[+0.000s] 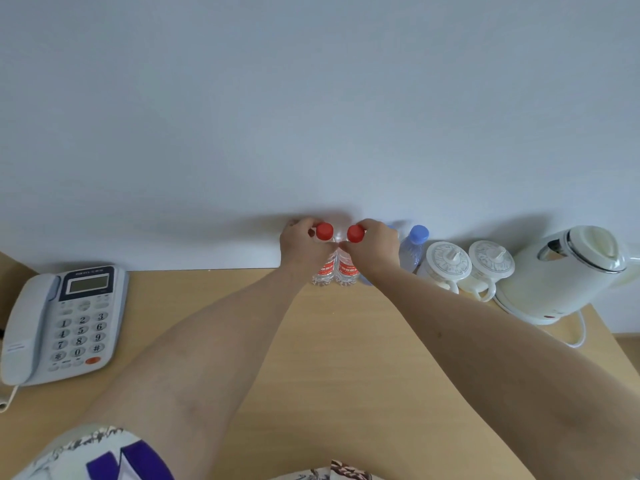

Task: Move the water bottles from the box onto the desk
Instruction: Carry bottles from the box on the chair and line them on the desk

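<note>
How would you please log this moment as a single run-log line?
left hand: grips red-capped bottle | right hand: grips second red-capped bottle | both upright on desk | box: unseen

Item 1: left red-capped bottle. Clear plastic, red screw cap, red label with white lettering too small to read. Upright on the desk at its far edge against the wall; the left hand wraps its neck and shoulder just below the cap.

Item 2: right red-capped bottle. Same make and colours. Upright, just beside item 1, their bodies touching or nearly so; the right hand closes on its neck under the cap.

Item 3: blue-capped bottle. Clear, ribbed body, pale blue cap. Upright, unheld, just beyond the right hand's outer side, partly hidden behind that wrist.
</note>
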Demonstrator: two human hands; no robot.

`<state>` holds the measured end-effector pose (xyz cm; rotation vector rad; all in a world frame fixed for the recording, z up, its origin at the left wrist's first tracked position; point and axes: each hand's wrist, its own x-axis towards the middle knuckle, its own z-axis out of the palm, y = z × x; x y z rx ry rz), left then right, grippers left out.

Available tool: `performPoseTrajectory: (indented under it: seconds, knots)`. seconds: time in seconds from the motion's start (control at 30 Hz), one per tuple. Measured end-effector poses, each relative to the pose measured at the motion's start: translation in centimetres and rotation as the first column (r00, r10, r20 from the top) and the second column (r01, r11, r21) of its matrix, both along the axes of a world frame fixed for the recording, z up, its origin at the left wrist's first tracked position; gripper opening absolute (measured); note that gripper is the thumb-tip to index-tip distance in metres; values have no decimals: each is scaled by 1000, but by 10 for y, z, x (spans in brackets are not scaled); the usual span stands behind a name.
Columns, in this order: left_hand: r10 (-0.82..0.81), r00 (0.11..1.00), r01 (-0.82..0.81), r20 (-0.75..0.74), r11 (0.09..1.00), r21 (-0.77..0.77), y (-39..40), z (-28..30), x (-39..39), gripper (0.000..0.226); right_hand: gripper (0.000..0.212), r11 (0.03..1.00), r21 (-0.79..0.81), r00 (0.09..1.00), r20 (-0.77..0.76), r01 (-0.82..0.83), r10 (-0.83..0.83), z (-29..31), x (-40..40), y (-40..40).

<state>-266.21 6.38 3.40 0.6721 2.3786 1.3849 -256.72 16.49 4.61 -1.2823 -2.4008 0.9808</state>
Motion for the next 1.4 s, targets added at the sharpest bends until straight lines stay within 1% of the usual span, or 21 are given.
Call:
performPoseTrajectory:
  seconds: [0.17, 0.3, 0.4, 0.5, 0.57, 0.73, 0.9, 1.0, 1.03, 1.1, 1.13, 1.23, 1.3, 1.4]
  knots:
    - [10, 1000, -9, 29, 999, -41, -3, -2, -3, 38, 35, 1000, -17, 1000, -9, 21, -21, 1, -2, -3]
    - [-8, 999, 10, 32, 997, -75, -5, 3, -1, 35, 29, 998, -59, 1000, -8, 19, -19, 6, -1, -4]
    - [-25, 1000, 24, -7, 996, -84, -8, 14, 2, 37, 25, 998, -60, 1000, -1, 2, -2, 13, 1, -4]
    - [-30, 997, 23, -65, 994, -103, -11, 30, 5, 44, 42, 998, -66, 999, -54, -11, 7, 26, 6, -2]
    - [-30, 994, 17, -103, 992, -122, -14, 40, 9, 46, 49, 997, -61, 995, -95, -38, 32, 34, 11, 0]
    - [-52, 980, 11, -190, 977, -212, -25, 59, 26, 50, 50, 995, -9, 988, -119, -103, 101, 47, 25, 0]
    - [-119, 961, 40, -250, 953, -301, -30, 70, 43, 55, 47, 979, 87, 981, -42, -186, 190, 47, 46, -3]
    - [-180, 942, 74, -282, 934, -348, -29, 74, 50, 57, 50, 972, 120, 979, 14, -203, 202, 46, 64, -3]
    - [-201, 936, 88, -289, 929, -360, -28, 76, 52, 58, 47, 972, 128, 980, 35, -199, 196, 46, 71, -3]
    - [-247, 921, 123, -302, 918, -377, -25, 79, 57, 58, 33, 971, 158, 981, 94, -180, 167, 47, 85, -3]
    - [-276, 910, 145, -310, 911, -385, -23, 81, 59, 58, 33, 971, 175, 982, 127, -164, 143, 48, 92, -3]
    - [-378, 861, 223, -341, 882, -415, -17, 83, 71, 54, 45, 971, 221, 974, 223, -94, 44, 55, 116, -7]
    - [-449, 815, 273, -366, 855, -442, -14, 83, 82, 52, 47, 971, 237, 963, 268, -43, -23, 57, 136, -13]
    - [-564, 728, 360, -389, 798, -484, -10, 81, 101, 57, 53, 964, 265, 942, 320, 18, -105, 56, 169, -26]
